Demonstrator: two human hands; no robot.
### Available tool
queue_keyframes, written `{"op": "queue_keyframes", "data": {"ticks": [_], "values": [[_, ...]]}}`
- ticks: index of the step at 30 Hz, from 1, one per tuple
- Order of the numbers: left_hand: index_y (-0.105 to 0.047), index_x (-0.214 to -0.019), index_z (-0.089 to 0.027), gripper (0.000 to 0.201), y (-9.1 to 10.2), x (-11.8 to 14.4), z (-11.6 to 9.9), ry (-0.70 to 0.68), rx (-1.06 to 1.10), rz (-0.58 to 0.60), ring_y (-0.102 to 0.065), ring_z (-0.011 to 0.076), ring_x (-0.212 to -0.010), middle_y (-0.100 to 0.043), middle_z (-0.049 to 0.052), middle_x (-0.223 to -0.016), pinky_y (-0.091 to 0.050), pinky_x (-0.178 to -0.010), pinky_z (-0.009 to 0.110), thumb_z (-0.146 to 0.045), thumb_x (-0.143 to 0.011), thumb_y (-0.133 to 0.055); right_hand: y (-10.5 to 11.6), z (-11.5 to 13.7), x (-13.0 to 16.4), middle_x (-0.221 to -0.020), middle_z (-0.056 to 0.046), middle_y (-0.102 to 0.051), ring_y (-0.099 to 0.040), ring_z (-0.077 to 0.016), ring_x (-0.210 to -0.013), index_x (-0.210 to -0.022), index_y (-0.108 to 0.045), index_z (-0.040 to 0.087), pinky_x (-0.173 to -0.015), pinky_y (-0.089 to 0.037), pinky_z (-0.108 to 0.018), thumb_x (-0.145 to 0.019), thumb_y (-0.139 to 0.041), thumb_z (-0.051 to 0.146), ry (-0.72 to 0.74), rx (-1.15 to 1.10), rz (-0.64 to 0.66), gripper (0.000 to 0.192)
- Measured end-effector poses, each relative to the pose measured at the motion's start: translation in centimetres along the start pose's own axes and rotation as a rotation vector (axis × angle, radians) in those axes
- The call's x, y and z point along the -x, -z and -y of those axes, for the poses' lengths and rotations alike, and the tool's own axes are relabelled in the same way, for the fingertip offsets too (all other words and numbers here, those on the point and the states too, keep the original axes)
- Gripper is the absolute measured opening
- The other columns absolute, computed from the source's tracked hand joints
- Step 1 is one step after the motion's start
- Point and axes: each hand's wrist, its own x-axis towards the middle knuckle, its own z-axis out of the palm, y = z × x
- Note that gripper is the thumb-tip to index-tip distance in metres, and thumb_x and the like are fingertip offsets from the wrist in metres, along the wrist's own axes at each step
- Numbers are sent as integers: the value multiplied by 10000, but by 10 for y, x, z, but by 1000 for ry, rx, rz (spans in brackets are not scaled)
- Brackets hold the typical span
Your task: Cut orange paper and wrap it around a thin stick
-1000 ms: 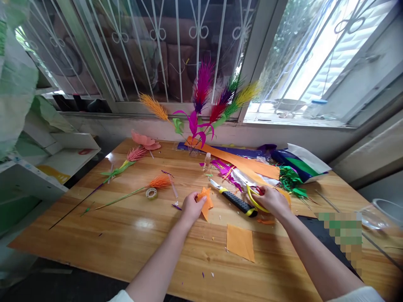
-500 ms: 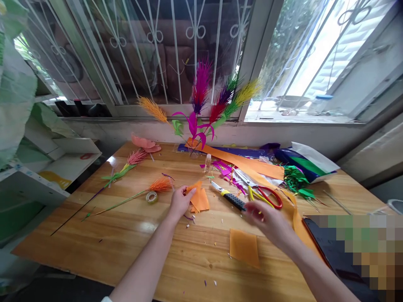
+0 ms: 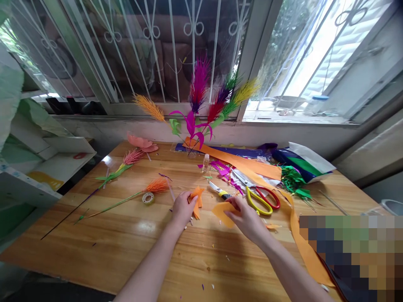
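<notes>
We are holding two pieces of orange paper just above the wooden counter [image 3: 126, 243]. Our right hand [image 3: 248, 220] is pinching a flat orange paper square [image 3: 222, 209] by its near edge, fingers closed on it, so that the sheet is sticking out to the left. Our left hand [image 3: 181, 209] is gripping a folded orange paper piece [image 3: 197, 200] between thumb and fingers, its points jutting up and down. The two hands are sitting close together but not touching, with the two papers a little apart.

Just behind the square, a utility knife [image 3: 219, 191] with a yellow and black handle is lying, partly hidden by our right hand. Yellow and red scissors [image 3: 262, 198] are resting to its right, beside a long orange paper strip [image 3: 299, 239]. A tape roll [image 3: 147, 198] and an orange paper flower [image 3: 155, 186] are lying to the left. Colourful paper plumes [image 3: 201, 92] are standing by the window.
</notes>
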Motion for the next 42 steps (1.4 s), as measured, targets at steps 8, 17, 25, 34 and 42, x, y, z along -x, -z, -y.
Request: {"op": "queue_keyframes", "data": {"ticks": [8,17,25,34,42], "values": [[-642,-803,-172,199,13,-11,4,50,21,-42,-570,148,-650,-642,75,-785,-423,-620,246,-300,-662,-585,-39,8,-37,-1014,-128,-503,-433,-290,-981,-1033,-475,176,-846,-350,-436,-680,-517,155,319,401,-442,357],[-645,-702,-180,173,19,-6,2,56,54,-26,-577,157,-655,-644,57,-722,-443,-650,256,-332,-679,-564,-72,42,-26,-1057,-105,-526,-406,-259,-1043,-917,-535,182,-896,-350,-396,-717,-539,253,454,294,-261,212],[-623,-673,-180,282,18,4,6,134,142,-41,-579,163,-623,-634,58,-677,-442,-597,239,-438,-701,-515,-83,42,-27,-1127,-114,-510,-373,-267,-1111,-830,-575,176,-924,-341,-426,-721,-509,147,458,314,-296,131],[-600,-783,-182,195,20,11,5,-40,66,-141,-569,145,-741,-589,64,-843,-450,-689,243,-340,-743,-494,-35,-1,3,-1177,-62,-493,-333,-234,-1171,-893,-608,211,-945,-346,-407,-746,-419,71,670,362,-162,278],[-479,-1061,-201,307,5,38,-7,-283,-174,51,-539,147,-818,-556,66,-919,-434,-771,275,-172,-757,-443,-25,-18,18,-1013,-72,-532,-443,-224,-990,-872,-567,199,-846,-396,-379,-701,-463,111,498,241,-117,218]]}}
